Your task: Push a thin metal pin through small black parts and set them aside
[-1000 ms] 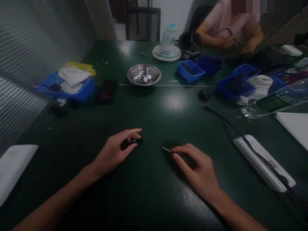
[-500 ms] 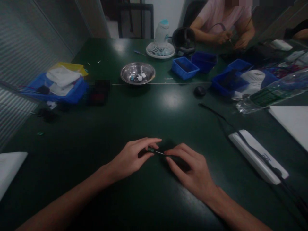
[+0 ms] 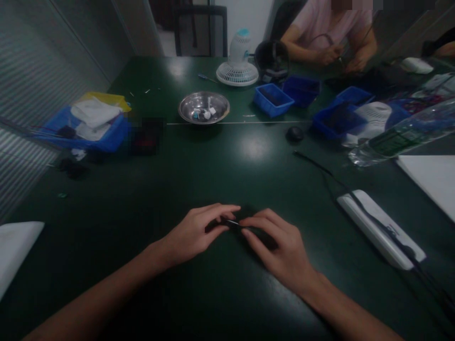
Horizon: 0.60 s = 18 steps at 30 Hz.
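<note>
My left hand [image 3: 199,232] pinches a small dark part [image 3: 221,220] between thumb and fingers, low over the dark green table [image 3: 227,170]. My right hand [image 3: 280,246] grips a dark-handled tool whose thin metal tip [image 3: 234,223] touches that small part. Both hands meet at the table's near middle, fingertips almost touching. The tool's handle is mostly hidden under my right fingers.
A steel bowl [image 3: 204,107] with small pieces sits mid-table. Blue bins [image 3: 273,99] and a white fan [image 3: 237,61] stand behind it. A blue tray with cloths [image 3: 88,125] is left. A white power strip [image 3: 380,227] with cable lies right. A person in pink [image 3: 330,33] works opposite.
My left hand carried the small part rightward to my right hand. The tool's tip, free a second ago, now meets the part. The view shifted slightly.
</note>
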### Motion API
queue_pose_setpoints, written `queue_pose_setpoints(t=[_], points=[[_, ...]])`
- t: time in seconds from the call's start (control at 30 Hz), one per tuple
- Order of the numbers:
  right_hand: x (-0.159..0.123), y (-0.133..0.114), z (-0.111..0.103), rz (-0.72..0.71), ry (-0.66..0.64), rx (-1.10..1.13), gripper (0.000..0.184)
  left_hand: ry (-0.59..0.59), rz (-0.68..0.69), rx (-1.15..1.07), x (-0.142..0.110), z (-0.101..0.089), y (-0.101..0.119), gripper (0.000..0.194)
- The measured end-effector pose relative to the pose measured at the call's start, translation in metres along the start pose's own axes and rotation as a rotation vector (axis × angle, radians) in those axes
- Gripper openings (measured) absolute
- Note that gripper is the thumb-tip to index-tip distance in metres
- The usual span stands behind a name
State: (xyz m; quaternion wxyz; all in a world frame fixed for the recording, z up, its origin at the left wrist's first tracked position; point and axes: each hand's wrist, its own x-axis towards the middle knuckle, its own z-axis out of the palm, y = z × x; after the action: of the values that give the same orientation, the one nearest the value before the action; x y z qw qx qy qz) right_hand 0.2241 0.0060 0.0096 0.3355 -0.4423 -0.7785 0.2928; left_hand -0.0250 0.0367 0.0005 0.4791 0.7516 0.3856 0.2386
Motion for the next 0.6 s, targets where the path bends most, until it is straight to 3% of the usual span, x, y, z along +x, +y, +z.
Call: queue_pose_setpoints(t=[0.1,0.27,0.4,0.5,0.6], points=[[-0.001,0.0,-0.005,0.035,0.028,0.013,0.015,0.006,-0.006,0.058,-0.018,-0.001,-0.001,0.055],[0.001,0.001,-0.008,0.073,0.023,0.043,0.015,0.064,-0.091,0.162,-0.077,-0.019,-0.015,0.054],[0.002,0.001,-0.007,0.073,0.021,0.044,0.014,0.239,-0.252,0.242,-0.111,-0.063,-0.036,0.045],[0.002,0.0,-0.008,0.069,0.021,0.026,0.014,0.414,-0.375,0.249,-0.116,-0.103,-0.052,0.052],[0.001,0.001,-0.008,0.074,0.006,0.019,0.015,0.547,-0.439,0.209,-0.115,-0.131,-0.06,0.058]])
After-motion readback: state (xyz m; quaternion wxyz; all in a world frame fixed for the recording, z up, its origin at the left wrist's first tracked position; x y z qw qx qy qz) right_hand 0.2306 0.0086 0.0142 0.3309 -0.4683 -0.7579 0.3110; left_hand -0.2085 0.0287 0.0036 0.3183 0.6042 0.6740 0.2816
